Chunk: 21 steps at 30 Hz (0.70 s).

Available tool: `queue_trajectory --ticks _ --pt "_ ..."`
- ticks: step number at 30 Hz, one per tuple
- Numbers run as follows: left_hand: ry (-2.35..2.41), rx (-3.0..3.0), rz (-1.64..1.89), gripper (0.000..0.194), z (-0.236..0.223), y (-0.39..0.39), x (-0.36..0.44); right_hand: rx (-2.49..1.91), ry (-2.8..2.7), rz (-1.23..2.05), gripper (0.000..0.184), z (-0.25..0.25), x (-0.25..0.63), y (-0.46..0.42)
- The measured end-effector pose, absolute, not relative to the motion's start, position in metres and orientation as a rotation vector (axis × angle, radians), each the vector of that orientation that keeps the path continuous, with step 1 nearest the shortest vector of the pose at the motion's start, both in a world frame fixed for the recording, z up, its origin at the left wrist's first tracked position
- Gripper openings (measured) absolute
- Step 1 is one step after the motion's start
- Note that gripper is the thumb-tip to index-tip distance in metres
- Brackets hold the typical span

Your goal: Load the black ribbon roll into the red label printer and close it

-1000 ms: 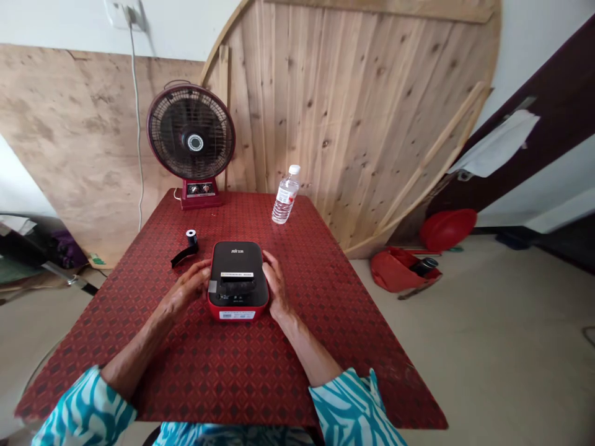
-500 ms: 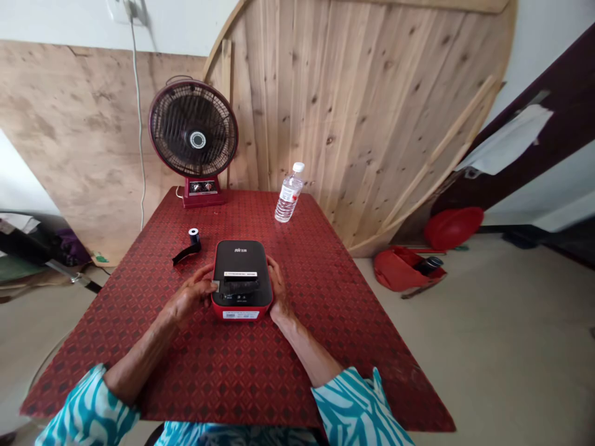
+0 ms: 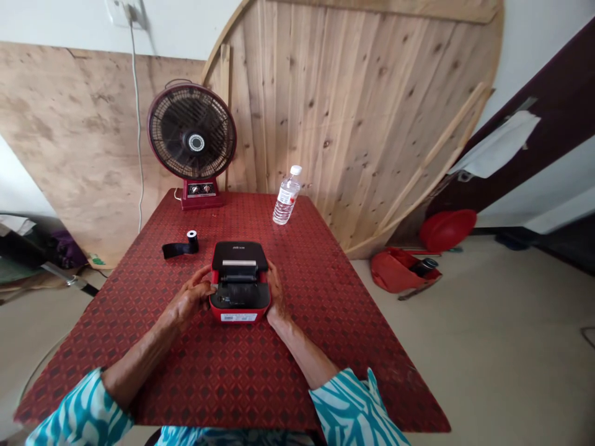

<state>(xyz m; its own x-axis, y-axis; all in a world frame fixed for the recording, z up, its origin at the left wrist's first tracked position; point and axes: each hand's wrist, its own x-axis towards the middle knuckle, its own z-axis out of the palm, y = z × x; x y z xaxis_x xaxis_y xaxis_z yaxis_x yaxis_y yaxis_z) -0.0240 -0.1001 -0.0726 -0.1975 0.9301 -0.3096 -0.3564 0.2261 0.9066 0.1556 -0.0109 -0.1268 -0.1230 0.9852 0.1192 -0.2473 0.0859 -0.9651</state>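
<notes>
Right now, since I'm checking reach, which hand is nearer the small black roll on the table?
The left hand, at the left side of the label printer, is nearer the small black roll; the right hand sits across the printer, farther away.

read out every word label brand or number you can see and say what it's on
Nothing here can be quoted with confidence:
Mark on the raised lid of the black and red label printer: too small to read.
White barcode sticker on the printer's front: too small to read.
Label on the water bottle: too blurred to read.
Markings by the knobs on the fan base: too small to read.
</notes>
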Motion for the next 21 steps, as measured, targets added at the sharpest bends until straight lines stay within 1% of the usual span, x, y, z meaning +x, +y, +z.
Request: queue_trajectory --ticks 6,11,13,17,19,21 --pt "1.251 0.613 1.285 0.082 -0.073 -0.097 -0.025 -0.905 -1.206 1.33 0.045 -0.123 0.157 -0.011" --pt "1.342 0.81 1.238 0.082 -0.067 -0.103 -0.031 -0.875 -1.231 1.334 0.044 -0.127 0.158 -0.009" --pt "1.465 1.026 1.232 0.072 -0.057 -0.103 -0.034 -0.872 -1.235 1.328 0.043 -0.128 0.159 -0.009" --pt "1.658 1.652 1.101 0.031 -0.028 -0.082 -0.028 -0.871 -1.231 1.328 0.045 -0.129 0.158 -0.009" --pt "1.667 1.943 0.935 0.022 -0.016 -0.063 -0.019 -0.863 -1.23 1.334 0.045 -0.129 0.159 -0.009" --pt "1.693 2.127 0.646 0.019 -0.01 -0.043 -0.009 -0.859 -1.238 1.332 0.044 -0.128 0.159 -0.008"
